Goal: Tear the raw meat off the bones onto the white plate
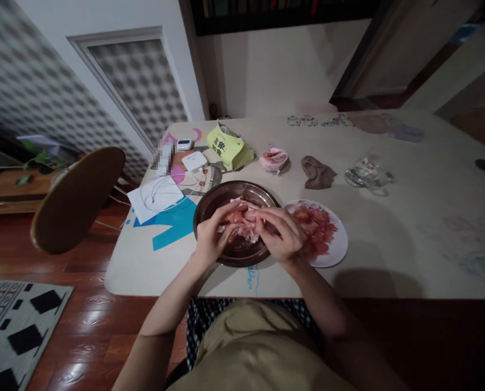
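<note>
I see pink and white meat over a dark brown bowl. The plate is white, and the meat pieces there are pink-red. That bag is yellow-green with black writing. The cloth is grey-brown. The shirt is tan. On the red-brown floor, the rug has black shapes on grey.

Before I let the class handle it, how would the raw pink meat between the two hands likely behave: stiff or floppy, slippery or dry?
The raw pink meat would probably flop, since its ragged, pale-streaked pieces look soft. Its moist-looking surface suggests it may be slippery. Its uneven, lumpy shape makes rolling unlikely.
</note>
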Motion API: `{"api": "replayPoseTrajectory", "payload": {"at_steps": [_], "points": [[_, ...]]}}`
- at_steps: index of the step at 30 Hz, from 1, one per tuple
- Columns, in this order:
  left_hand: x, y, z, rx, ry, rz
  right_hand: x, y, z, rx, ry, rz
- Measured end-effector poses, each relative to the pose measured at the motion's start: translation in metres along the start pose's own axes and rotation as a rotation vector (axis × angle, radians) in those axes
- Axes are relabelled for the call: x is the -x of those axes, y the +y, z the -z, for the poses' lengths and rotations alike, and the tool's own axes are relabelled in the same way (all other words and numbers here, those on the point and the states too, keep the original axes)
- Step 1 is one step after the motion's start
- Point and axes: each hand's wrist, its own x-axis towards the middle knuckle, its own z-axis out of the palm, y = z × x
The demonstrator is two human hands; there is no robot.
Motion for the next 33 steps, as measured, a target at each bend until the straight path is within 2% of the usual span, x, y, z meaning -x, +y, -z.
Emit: {"api": "replayPoseTrajectory", "payload": {"at_steps": [3,6,8,11,14,16,18,21,26,29,31,33], "points": [[-0.003,-0.004,0.001,0.074,0.03,0.133,-0.001,0.001,0.001,-0.005,0.016,-0.027],[-0.016,-0.009,0.006,0.053,-0.05,0.183,0.001,-0.003,0.003,-0.022,0.011,-0.039],[-0.033,-0.011,0.01,-0.022,-0.16,0.132,0.005,-0.008,0.005,-0.051,-0.029,-0.023],[-0.067,-0.013,0.005,-0.156,-0.291,-0.114,0.017,-0.016,0.009,-0.013,-0.092,0.076],[-0.099,-0.013,-0.017,-0.165,-0.555,-0.433,0.033,-0.02,0.011,0.008,-0.056,0.13],[-0.115,-0.011,-0.039,-0.169,-0.72,-0.568,0.044,-0.021,0.011,-0.011,-0.039,0.14],[-0.124,-0.006,-0.061,-0.198,-0.834,-0.67,0.054,-0.021,0.011,0.008,-0.066,0.129],[-0.128,0.003,-0.088,-0.207,-0.925,-0.795,0.065,-0.02,0.009,0.046,-0.133,0.087],[-0.124,0.01,-0.122,-0.197,-0.879,-0.829,0.069,-0.02,0.007,0.057,-0.163,0.077],[-0.121,0.009,-0.137,-0.209,-0.918,-0.787,0.067,-0.021,0.008,0.055,-0.165,0.102],[-0.12,0.008,-0.14,-0.212,-0.984,-0.773,0.065,-0.021,0.009,0.058,-0.143,0.105],[-0.119,0.008,-0.133,-0.209,-1.034,-0.777,0.063,-0.02,0.011,0.056,-0.082,0.102]]}}
